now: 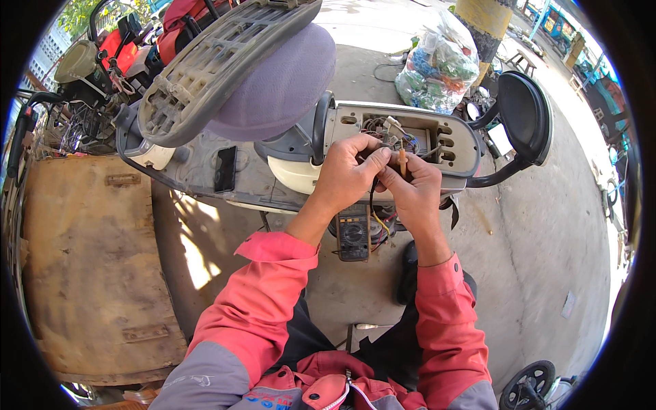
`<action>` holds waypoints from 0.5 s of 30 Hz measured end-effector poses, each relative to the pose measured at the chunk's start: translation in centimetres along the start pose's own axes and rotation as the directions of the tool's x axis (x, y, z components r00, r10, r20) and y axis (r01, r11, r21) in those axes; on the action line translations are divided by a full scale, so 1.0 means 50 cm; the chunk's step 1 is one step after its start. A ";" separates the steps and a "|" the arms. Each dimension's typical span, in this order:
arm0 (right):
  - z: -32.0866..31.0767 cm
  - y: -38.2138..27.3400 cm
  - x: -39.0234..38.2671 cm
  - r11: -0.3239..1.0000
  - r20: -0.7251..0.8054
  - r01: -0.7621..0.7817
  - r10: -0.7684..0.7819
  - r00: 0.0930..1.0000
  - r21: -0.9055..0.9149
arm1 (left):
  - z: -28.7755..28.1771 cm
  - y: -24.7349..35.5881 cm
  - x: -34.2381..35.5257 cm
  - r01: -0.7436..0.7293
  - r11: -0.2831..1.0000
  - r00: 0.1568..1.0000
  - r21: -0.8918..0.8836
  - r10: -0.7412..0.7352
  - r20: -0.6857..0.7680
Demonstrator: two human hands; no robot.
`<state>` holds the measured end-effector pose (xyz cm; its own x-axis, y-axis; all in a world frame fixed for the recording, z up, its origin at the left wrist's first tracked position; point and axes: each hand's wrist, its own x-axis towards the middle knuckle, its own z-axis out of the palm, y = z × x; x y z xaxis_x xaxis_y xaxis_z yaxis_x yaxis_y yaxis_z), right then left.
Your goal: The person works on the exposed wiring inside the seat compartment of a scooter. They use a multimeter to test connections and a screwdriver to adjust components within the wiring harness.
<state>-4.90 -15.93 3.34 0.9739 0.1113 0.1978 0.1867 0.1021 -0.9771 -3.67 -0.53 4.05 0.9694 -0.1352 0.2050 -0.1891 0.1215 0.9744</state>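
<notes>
My left hand and my right hand meet at the open compartment of a cream electric scooter, both closed in pinches on thin wires with small parts too hidden to name. More wires and pale plug connectors lie in the compartment just beyond my fingertips. A dark multimeter with a dial sits below my hands at the scooter's near side. A black phone lies on the grey footboard. The raised seat, with a purple mesh cover, stands at upper left.
A large wooden board is at left. Other scooters crowd the upper left. A bag of waste stands by a yellow pillar. The scooter's padded backrest juts right. A small wheel is at lower right.
</notes>
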 end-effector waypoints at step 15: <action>-0.082 -0.047 0.215 0.540 0.181 0.118 0.065 0.981 -0.833 | -0.064 -0.008 0.001 0.128 0.990 0.988 -0.053 -0.132 -0.079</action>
<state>5.65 -19.01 7.45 0.9445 0.2949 0.1449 0.3233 -0.7553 -0.5701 -3.04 2.57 3.36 0.9951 -0.0722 0.0669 -0.0550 0.1554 0.9863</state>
